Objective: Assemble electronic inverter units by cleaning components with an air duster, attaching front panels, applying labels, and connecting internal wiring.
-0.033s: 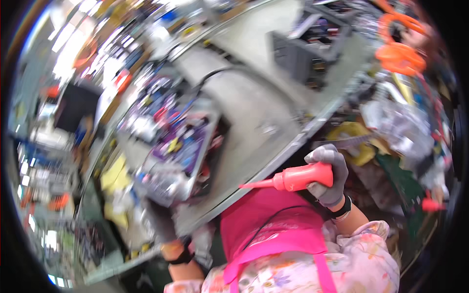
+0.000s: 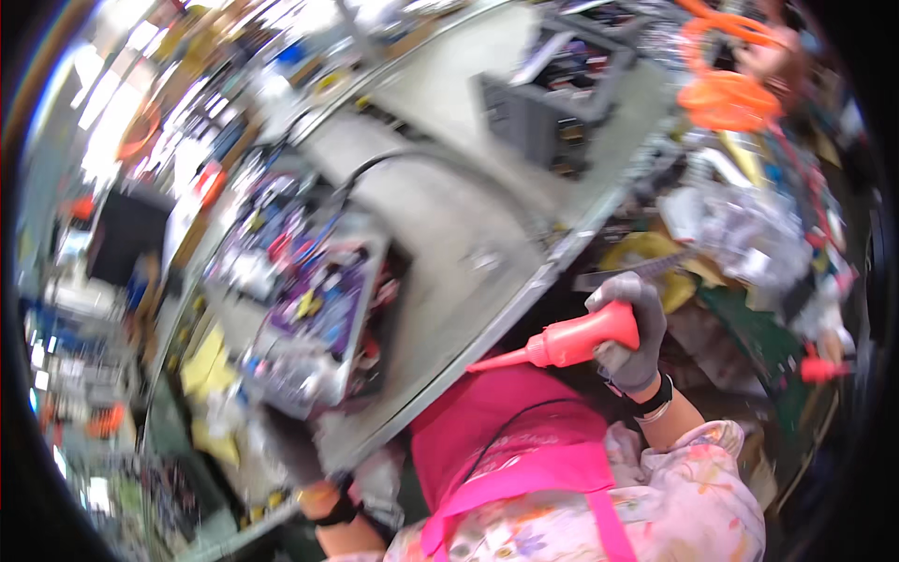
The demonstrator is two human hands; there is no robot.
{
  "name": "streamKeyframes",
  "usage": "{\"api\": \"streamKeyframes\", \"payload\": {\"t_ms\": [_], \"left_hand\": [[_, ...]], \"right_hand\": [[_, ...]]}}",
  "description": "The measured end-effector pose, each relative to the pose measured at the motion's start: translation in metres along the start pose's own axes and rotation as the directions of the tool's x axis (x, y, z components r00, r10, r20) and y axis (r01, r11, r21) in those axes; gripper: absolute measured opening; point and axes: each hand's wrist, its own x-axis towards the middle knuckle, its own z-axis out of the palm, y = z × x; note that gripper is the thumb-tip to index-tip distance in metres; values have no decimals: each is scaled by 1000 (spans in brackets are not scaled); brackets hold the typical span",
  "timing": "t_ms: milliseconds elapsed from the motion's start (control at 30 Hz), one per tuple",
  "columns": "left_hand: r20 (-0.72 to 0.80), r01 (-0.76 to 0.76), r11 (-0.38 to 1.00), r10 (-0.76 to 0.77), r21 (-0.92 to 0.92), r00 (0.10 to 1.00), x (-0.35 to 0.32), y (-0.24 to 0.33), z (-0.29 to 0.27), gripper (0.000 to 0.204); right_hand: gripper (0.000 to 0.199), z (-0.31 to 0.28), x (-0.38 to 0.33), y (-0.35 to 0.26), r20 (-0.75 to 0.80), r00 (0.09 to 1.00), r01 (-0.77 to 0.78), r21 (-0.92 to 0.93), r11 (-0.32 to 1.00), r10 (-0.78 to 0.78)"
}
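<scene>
My right hand (image 2: 644, 361), in a grey glove, is wrapped round a red squeeze bottle (image 2: 585, 337). The bottle lies nearly level, and its long thin nozzle points left, over my pink apron (image 2: 515, 440) and close to the bench's front edge. At the left, my left hand (image 2: 292, 445), also gloved in grey, is lowered at the near side of a tray (image 2: 361, 318) of mixed small parts. Clear plastic (image 2: 290, 375) lies by that hand's fingers. Blur hides the fingers, so whether they touch or hold anything does not show.
A grey metal bench (image 2: 449, 215) runs diagonally, with a black cable (image 2: 375, 164) across it. Farther back stands a grey bin (image 2: 524, 117). Plastic bags (image 2: 740, 234) and orange rings (image 2: 729, 101) crowd the right, where another person's hand (image 2: 777, 66) shows. Yellow paper (image 2: 208, 370) lies left.
The whole scene has shifted a little left in the picture, as the view turns. My right hand still holds the bottle, its nozzle slightly lower. My left hand appears a bit lower and farther left.
</scene>
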Motion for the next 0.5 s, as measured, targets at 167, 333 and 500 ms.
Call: {"api": "streamKeyframes", "payload": {"t_ms": [167,333,500], "left_hand": [[-101,-56,943,94,327,990,23,27,-8,52],[-332,86,987,-37,135,943,36,26,16,54],[-420,155,988,-147,-16,895,43,15,7,47]], "right_hand": [[41,-132,-38,16,-575,759,-234,197,952,306],[24,-269,-97,33,-808,450,-205,320,925,380],[20,-343,-138,43,-901,214,-845,23,534,378]]}}
